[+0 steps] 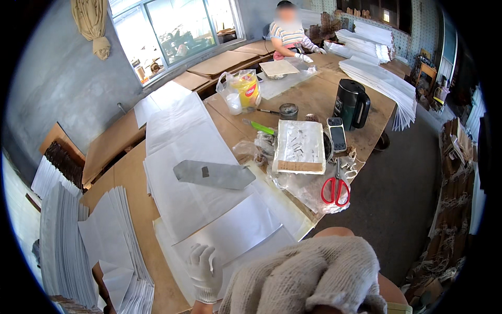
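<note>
My left hand (pixel 203 271) wears a white knitted glove and lies flat, fingers spread, on the near end of a long run of white paper sheets (pixel 183 157) spread over the wooden table (pixel 130 172). My right hand (pixel 314 277), also in a knitted glove, is raised very close to the camera and fills the lower middle; its fingers curl downward and I cannot see whether it holds anything. A flat grey metal blade (pixel 214 174) lies on the paper ahead of my left hand.
Red scissors (pixel 335 190) lie on clear plastic at the table's right edge, beside a white-lined tray (pixel 299 146), a black jug (pixel 350 104), a small handset (pixel 337 134) and a green-handled tool (pixel 260 127). Folded paper stacks (pixel 104 246) sit left. Another person (pixel 287 34) works at the far end.
</note>
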